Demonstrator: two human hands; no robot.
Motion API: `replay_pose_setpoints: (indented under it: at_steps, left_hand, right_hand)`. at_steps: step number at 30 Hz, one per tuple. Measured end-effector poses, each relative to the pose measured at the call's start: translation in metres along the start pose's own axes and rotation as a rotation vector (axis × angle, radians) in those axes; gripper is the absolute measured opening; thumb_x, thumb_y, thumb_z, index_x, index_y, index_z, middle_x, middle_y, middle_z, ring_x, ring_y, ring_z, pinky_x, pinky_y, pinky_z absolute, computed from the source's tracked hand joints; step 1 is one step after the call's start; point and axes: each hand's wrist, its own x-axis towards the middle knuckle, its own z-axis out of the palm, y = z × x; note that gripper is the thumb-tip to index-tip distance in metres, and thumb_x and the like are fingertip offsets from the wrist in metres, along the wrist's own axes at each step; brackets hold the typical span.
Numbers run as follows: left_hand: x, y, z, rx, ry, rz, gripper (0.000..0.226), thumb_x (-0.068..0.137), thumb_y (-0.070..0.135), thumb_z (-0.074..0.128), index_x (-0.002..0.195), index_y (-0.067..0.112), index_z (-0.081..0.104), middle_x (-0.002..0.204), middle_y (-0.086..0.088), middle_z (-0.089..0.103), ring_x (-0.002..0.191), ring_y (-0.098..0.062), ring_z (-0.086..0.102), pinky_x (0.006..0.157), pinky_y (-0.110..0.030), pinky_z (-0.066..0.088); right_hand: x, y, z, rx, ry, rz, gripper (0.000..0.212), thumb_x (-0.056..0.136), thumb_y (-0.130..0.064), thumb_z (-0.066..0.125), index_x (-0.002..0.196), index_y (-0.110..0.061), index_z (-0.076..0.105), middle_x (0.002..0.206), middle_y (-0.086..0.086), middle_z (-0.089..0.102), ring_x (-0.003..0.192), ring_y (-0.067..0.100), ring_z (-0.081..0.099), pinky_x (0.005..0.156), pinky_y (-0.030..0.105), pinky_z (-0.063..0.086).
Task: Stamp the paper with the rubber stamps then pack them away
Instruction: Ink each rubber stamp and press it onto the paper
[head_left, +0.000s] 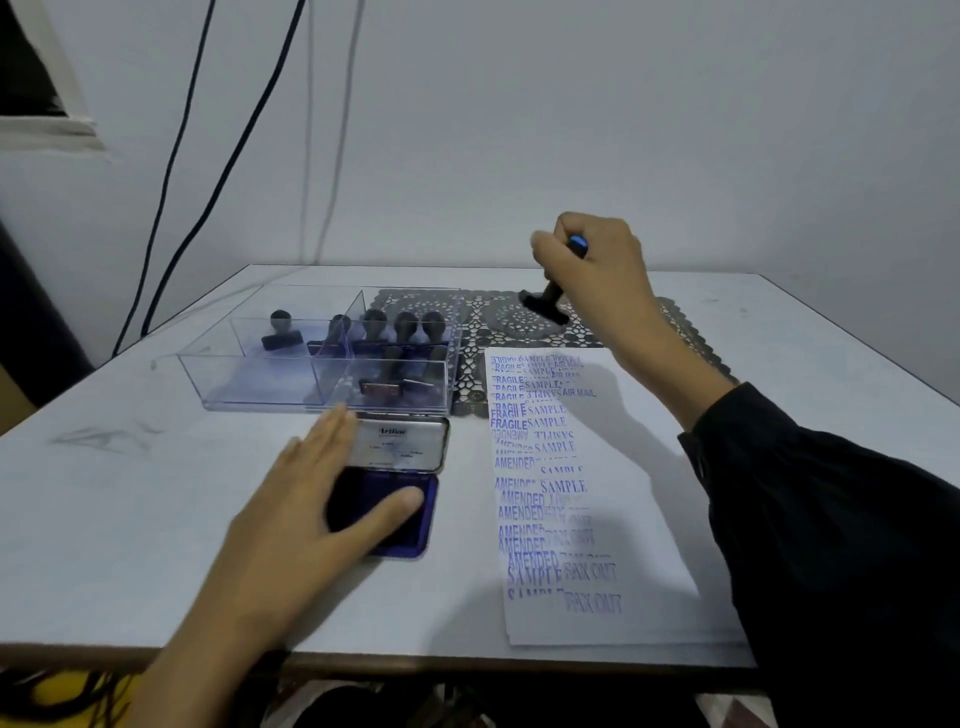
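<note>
On the white bench (156, 493), a clear plastic divided box (249, 384) sits rear left, with black rubber stamps (405, 327) in its compartments. Before it lies an open blue ink pad tin (415, 519), under the left hand (291, 519). Right of the pad lies a white paper sheet (623, 467), its far edge on a dark lace mat (488, 322). Above the mat the right hand (597, 260) holds a black-handled stamp (543, 304).

The right hand (592, 265) grips a black stamp (544, 303) with a blue top, tilted up in the air. The white paper (623, 467) lies flat between both hands, full of blue words. More stamps (402, 332) sit in a clear box (249, 382) just past the left hand (301, 514), which rests on the open blue ink pad (374, 493).
</note>
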Motion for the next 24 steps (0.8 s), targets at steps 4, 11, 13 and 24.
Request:
replay_pose_setpoints:
  at_steps: [4, 11, 13, 24]
  left_hand:
    - [-0.007, -0.026, -0.025, -0.09, -0.025, -0.169, 0.117, 0.042, 0.097, 0.045, 0.145, 0.049, 0.022, 0.147, 0.037, 0.013, 0.141, 0.004, 0.01, 0.118, -0.039, 0.016]
    - [-0.017, -0.024, -0.029, 0.104, -0.152, -0.199, 0.131, 0.035, 0.102, 0.035, 0.149, 0.045, 0.004, 0.151, 0.033, 0.0, 0.132, 0.012, -0.001, 0.116, -0.032, 0.017]
    - [-0.016, -0.021, -0.03, 0.178, -0.177, -0.192, 0.134, 0.034, 0.101, 0.029, 0.15, 0.041, 0.0, 0.152, 0.031, -0.005, 0.128, 0.013, -0.006, 0.116, -0.031, 0.015]
    - [-0.013, -0.029, -0.026, 0.296, -0.195, -0.107, 0.124, 0.043, 0.102, 0.017, 0.15, 0.041, 0.005, 0.156, 0.024, -0.004, 0.126, 0.017, -0.014, 0.114, -0.023, 0.006]
  right_hand:
    - [-0.023, -0.019, 0.024, 0.021, -0.125, -0.039, 0.037, 0.088, -0.022, 0.056, 0.055, -0.024, 0.041, 0.05, -0.008, 0.043, 0.052, 0.014, 0.048, 0.058, 0.029, 0.036]
    - [-0.075, -0.032, 0.09, -0.206, -0.446, -0.135, 0.036, 0.09, -0.033, 0.053, 0.058, -0.021, 0.043, 0.052, -0.006, 0.044, 0.058, 0.02, 0.05, 0.054, 0.027, 0.034]
    - [-0.085, -0.038, 0.103, -0.236, -0.494, -0.172, 0.035, 0.091, -0.034, 0.052, 0.059, -0.021, 0.045, 0.054, -0.004, 0.047, 0.062, 0.024, 0.053, 0.055, 0.029, 0.033]
    - [-0.11, -0.042, 0.125, -0.373, -0.374, -0.361, 0.021, 0.094, -0.027, 0.046, 0.083, -0.014, 0.059, 0.065, 0.001, 0.045, 0.062, 0.027, 0.042, 0.046, 0.029, 0.015]
